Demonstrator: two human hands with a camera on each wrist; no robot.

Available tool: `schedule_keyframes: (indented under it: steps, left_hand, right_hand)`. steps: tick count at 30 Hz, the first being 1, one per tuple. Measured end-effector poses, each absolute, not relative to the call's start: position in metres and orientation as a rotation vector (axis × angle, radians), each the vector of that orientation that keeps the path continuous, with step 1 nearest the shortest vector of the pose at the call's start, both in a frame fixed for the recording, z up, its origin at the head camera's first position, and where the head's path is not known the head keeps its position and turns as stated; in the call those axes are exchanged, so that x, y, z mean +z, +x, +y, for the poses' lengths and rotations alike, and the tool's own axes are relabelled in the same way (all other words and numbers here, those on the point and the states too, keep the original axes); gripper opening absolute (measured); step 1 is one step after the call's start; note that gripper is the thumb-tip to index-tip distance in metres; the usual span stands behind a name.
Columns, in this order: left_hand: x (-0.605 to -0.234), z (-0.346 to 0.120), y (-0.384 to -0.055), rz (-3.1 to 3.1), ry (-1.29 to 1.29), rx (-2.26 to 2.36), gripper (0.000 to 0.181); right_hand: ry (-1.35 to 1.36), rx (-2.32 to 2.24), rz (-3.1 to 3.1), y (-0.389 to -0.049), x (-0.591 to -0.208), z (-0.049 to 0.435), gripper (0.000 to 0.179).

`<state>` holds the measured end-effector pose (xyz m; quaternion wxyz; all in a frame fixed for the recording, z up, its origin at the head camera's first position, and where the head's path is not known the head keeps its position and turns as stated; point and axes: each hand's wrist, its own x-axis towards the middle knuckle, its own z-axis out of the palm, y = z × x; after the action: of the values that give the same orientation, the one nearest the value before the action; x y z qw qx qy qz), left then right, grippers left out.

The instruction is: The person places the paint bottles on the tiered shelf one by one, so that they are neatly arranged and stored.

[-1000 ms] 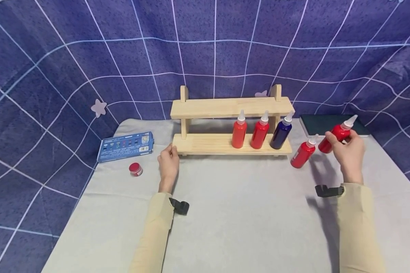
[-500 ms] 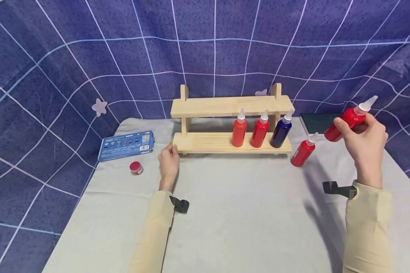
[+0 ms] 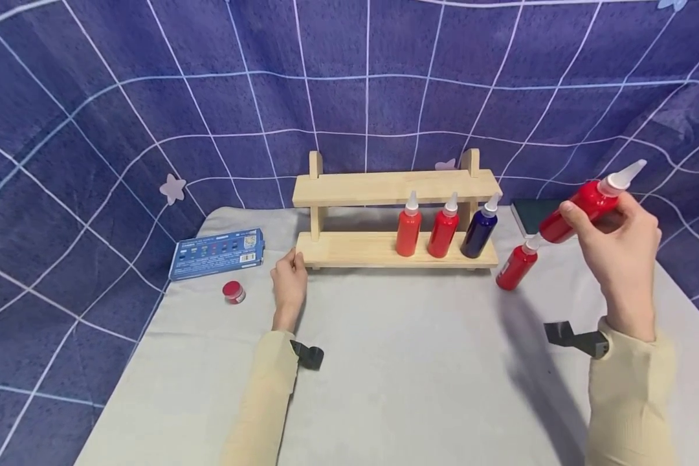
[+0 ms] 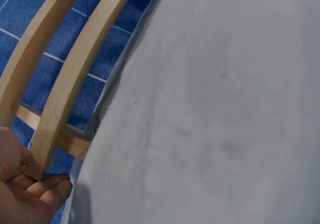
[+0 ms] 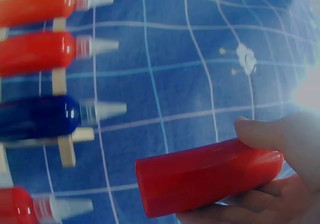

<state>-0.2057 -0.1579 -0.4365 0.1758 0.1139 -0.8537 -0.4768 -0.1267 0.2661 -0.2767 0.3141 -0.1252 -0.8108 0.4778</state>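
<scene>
My right hand (image 3: 624, 262) grips a red squeeze bottle (image 3: 579, 210) with a white pointed nozzle. The bottle is held up over the table's right side, tilted with its nozzle to the upper right. In the right wrist view its base faces left, thumb on one side and fingers beneath. My left hand (image 3: 289, 285) pinches the left end of the lower board of a two-tier wooden rack (image 3: 355, 249). On that board stand an orange-red bottle (image 3: 408, 233), a red bottle (image 3: 443, 234) and a dark blue bottle (image 3: 479, 236). Another red bottle (image 3: 517, 267) stands on the table right of the rack.
A blue printed box (image 3: 217, 254) lies at the left, with a small red-lidded jar (image 3: 233, 292) in front of it. Behind the raised bottle is a dark green flat book-like object (image 3: 532, 212). A blue gridded cloth (image 3: 338, 103) hangs behind the pale-covered table (image 3: 408, 362).
My right hand has lifted the red squeeze bottle up and to the right, then brought it slightly back left with more tilt. My left hand stays at the rack's end.
</scene>
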Motion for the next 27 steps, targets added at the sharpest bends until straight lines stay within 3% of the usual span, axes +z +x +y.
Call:
schedule_keyframes:
  steps: [10,20,27]
  left_hand:
    - [-0.443,-0.158,-0.203,-2.405,0.327,-1.344,0.031]
    - [-0.440,-0.159,-0.203,-2.397,0.315,-1.334,0.027]
    - [-0.438,-0.159,-0.205,-2.403,0.312,-1.326,0.030]
  right_hand:
    - [-0.211,1.275,-2.197,-0.120,-0.280,0.237,0.022]
    - [-0.146,1.294,-2.287,-0.124,-0.283,0.213,0.040]
    - [-0.047,1.326,-2.295,-0.131,-0.283,0.188,0.041]
